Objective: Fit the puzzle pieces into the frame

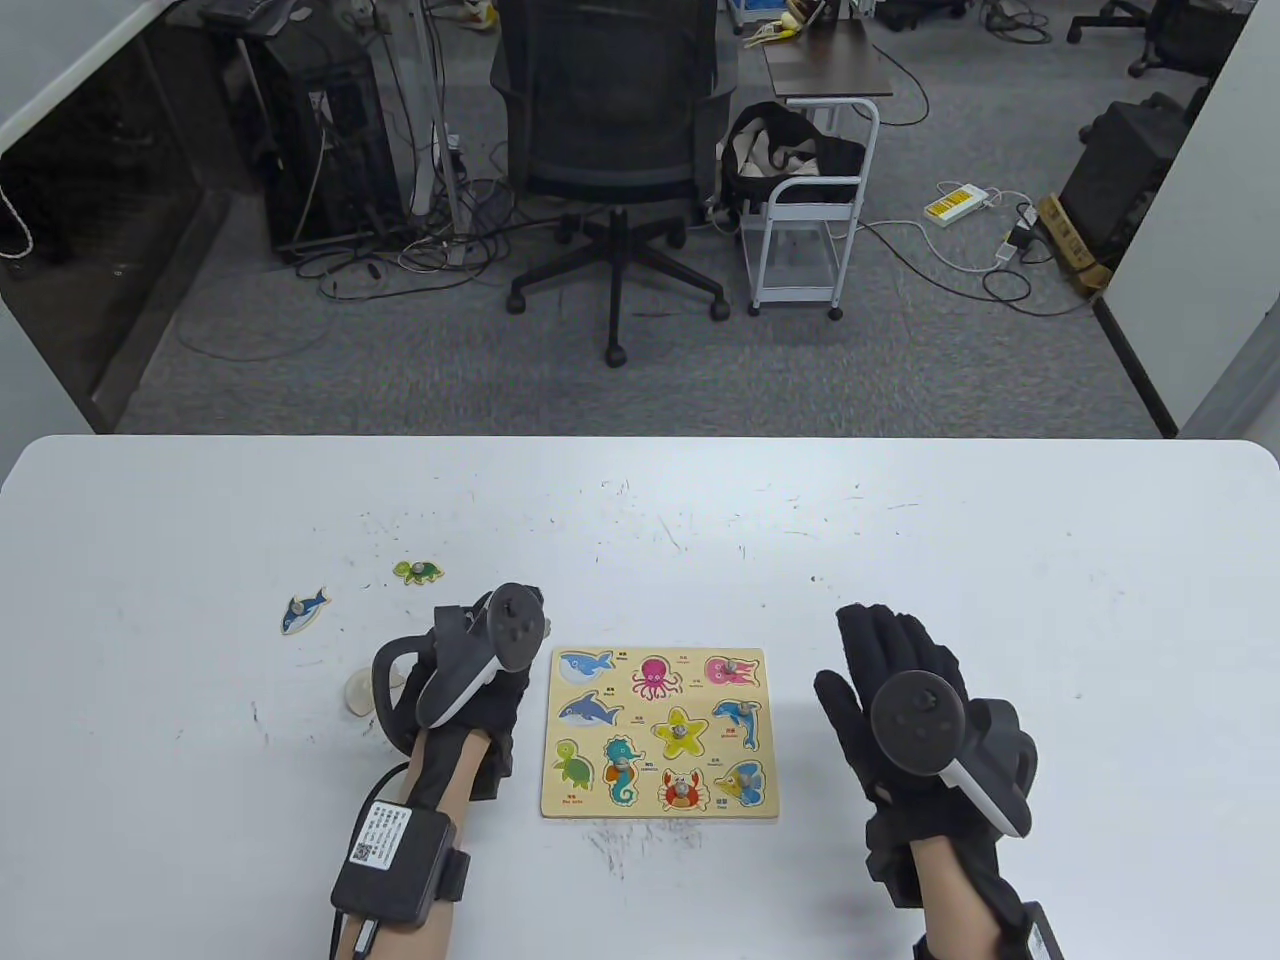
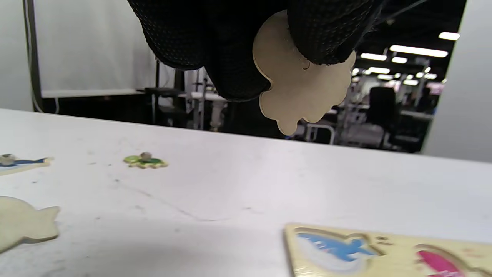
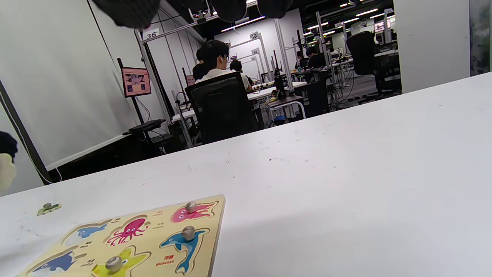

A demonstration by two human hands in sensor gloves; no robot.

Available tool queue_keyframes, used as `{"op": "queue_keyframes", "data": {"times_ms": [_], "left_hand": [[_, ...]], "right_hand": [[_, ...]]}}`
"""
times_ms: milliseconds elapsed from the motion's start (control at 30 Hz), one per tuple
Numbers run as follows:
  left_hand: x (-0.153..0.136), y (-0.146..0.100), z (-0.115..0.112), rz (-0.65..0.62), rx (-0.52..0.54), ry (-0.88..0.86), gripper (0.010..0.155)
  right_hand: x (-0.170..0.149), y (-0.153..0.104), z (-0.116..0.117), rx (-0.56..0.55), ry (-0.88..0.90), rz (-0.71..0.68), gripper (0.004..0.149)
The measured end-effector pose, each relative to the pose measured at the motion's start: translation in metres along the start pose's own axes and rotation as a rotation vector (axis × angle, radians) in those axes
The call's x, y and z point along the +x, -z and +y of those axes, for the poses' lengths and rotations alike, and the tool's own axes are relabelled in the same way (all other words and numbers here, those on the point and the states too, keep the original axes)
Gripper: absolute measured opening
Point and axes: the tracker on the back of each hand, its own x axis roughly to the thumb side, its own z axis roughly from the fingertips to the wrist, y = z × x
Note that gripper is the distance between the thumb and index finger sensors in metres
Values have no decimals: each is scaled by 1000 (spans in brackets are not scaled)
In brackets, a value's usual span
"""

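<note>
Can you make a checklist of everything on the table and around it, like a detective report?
Surface: white table, scuffed with dark specks.
Job's things: puzzle frame between the hands; shark piece and turtle piece loose on the left; a pale piece lies face down near the left hand.
Clutter: nothing seen.
Grippers: left hand pinches a face-down piece above the table; right hand open, holding nothing.
Cables: tangled on the floor.
Surroundings: office chair, white cart.

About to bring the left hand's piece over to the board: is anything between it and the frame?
Nothing visible. The left hand holds the pale piece above bare table; the frame lies just to its right, its near-left slots open.
</note>
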Motion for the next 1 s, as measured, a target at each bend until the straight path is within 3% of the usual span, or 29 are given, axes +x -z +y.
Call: {"op": "queue_keyframes", "data": {"times_ms": [233, 467, 633, 800, 1000], "left_hand": [[32, -39, 19, -192, 98, -224, 47], [57, -67, 19, -428, 44, -557, 44], [66, -80, 17, -579, 61, -598, 43], [67, -88, 16, -649, 100, -636, 42], [71, -93, 14, -714, 138, -592, 41]], "right_hand": [[12, -1, 4, 41, 50, -100, 68], [18, 4, 18, 199, 403, -239, 62], [19, 7, 30, 334, 704, -275, 61], [22, 13, 49, 578, 980, -324, 63], [26, 17, 66, 752, 1125, -345, 65]]}}
